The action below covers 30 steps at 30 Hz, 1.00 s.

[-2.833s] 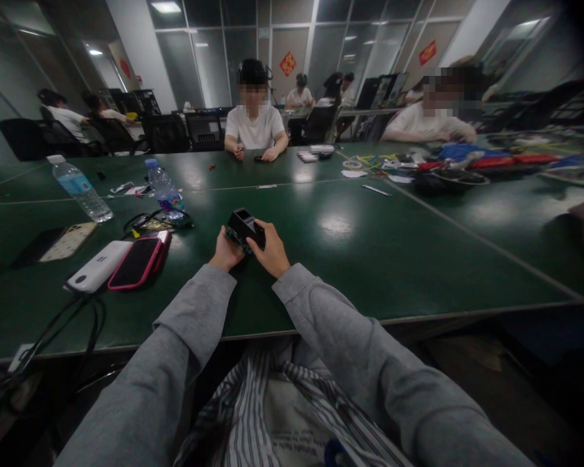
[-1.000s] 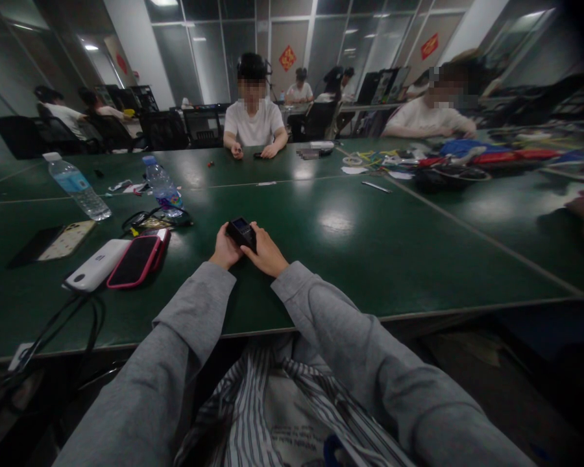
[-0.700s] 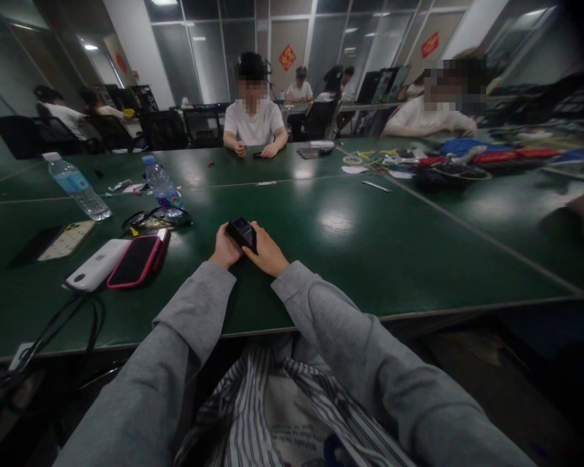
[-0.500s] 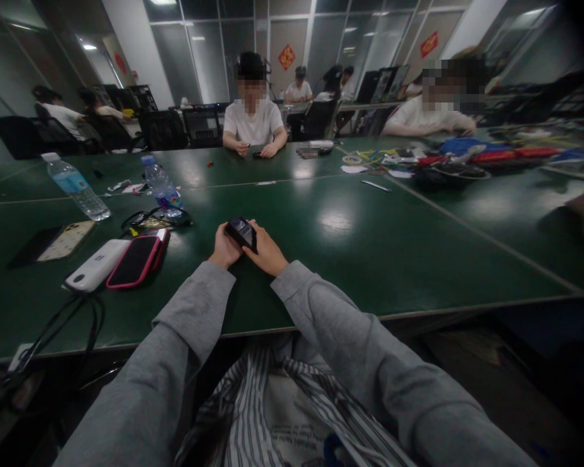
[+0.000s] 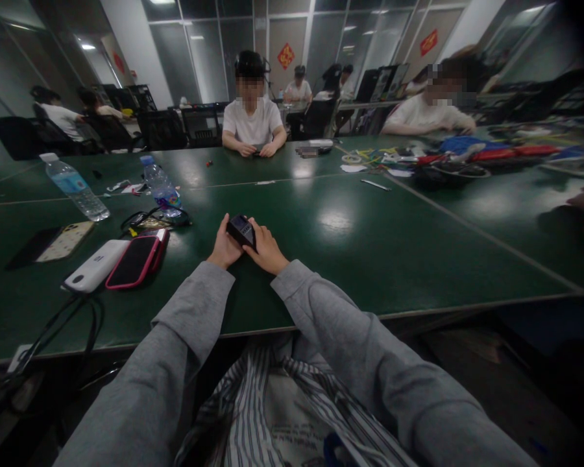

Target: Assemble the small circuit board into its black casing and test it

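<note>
Between my two hands is a small black handheld device (image 5: 242, 229) with a dark screen at its upper end and small light markings below. My left hand (image 5: 223, 249) is closed around its left side, with the thumb along the edge. My right hand (image 5: 270, 251) grips the right side and lower end, its thumb at the near corner. The device is held tilted just over the green table (image 5: 321, 272); whether it touches the surface I cannot tell. Its underside and several fingertips are hidden.
Left of my hands lie a red-edged phone (image 5: 133, 262), a white power bank (image 5: 96, 264), a patterned phone case (image 5: 67, 241) and coiled black cables (image 5: 175, 218). Two water bottles (image 5: 75, 187) stand behind them. A person (image 5: 253, 123) sits opposite. Tools and cables (image 5: 460, 159) pile up at right.
The device has tilted slightly in my hands, and my left thumb has shifted up a little. Across the table, the other person's hands have come closer together.
</note>
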Each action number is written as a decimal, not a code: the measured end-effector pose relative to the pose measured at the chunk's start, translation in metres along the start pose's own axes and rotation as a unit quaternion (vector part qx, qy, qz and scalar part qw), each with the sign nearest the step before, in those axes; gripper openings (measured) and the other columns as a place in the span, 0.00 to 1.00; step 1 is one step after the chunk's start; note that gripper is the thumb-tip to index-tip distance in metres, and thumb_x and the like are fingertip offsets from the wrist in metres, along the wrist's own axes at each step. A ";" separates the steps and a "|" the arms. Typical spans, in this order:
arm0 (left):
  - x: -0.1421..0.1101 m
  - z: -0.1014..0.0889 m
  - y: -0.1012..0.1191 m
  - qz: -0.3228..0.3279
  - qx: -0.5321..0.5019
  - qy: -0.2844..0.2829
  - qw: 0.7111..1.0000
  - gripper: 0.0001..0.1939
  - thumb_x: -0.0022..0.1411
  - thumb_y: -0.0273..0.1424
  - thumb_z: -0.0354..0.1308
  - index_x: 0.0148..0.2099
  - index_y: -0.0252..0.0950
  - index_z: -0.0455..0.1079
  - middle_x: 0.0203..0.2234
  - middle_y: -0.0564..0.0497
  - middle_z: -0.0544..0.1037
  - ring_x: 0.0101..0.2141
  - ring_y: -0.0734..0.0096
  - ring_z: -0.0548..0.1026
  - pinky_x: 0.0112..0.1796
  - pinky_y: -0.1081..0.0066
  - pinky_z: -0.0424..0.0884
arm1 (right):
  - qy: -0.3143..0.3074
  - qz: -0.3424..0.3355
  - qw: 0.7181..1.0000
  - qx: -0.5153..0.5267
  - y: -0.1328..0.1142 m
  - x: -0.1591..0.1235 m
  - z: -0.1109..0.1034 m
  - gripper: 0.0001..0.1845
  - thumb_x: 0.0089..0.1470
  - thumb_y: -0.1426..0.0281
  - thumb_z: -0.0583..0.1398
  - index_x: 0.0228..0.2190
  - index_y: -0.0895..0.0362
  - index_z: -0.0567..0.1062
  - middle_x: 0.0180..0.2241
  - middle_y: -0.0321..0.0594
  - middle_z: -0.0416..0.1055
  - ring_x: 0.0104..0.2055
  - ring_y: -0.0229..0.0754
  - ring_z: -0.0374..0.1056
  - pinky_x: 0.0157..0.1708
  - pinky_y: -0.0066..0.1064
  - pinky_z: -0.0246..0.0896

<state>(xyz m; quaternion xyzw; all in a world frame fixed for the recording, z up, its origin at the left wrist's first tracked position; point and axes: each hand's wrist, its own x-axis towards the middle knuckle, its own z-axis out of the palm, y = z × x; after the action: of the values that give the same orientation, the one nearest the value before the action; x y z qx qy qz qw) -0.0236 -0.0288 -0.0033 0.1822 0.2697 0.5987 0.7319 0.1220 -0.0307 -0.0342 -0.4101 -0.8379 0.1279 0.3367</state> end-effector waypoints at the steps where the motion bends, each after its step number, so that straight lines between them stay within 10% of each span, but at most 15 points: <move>1: -0.001 0.000 0.000 0.002 -0.002 -0.004 1.000 0.26 0.65 0.45 0.53 0.56 0.32 0.71 0.45 0.41 0.81 0.49 0.57 0.78 0.57 0.58 0.68 | -0.001 0.001 1.000 -0.002 0.000 0.000 0.000 0.44 0.59 0.64 0.59 0.68 0.59 0.43 0.58 0.60 0.59 0.58 0.60 0.60 0.53 0.57 0.64; 18: -0.012 0.008 0.003 0.017 -0.007 -0.038 0.999 0.24 0.66 0.36 0.52 0.60 0.33 0.69 0.49 0.43 0.80 0.54 0.58 0.75 0.59 0.59 0.65 | -0.020 0.012 1.000 -0.002 0.006 -0.002 0.002 0.48 0.62 0.56 0.55 0.70 0.53 0.31 0.57 0.57 0.59 0.57 0.61 0.60 0.51 0.58 0.63; 30: -0.014 0.012 0.001 0.019 0.005 -0.028 0.999 0.25 0.64 0.36 0.53 0.61 0.32 0.69 0.53 0.43 0.78 0.54 0.58 0.75 0.59 0.60 0.65 | 0.012 -0.014 0.983 0.181 0.006 0.006 -0.008 0.38 0.50 0.70 0.65 0.60 0.58 0.59 0.58 0.51 0.64 0.59 0.51 0.64 0.59 0.47 0.60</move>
<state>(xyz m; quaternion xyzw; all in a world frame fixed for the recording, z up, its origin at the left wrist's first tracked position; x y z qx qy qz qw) -0.0194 -0.0418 0.0094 0.2076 0.2483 0.6062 0.7265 0.1285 -0.0224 -0.0282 -0.3324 -0.8023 0.2679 0.4173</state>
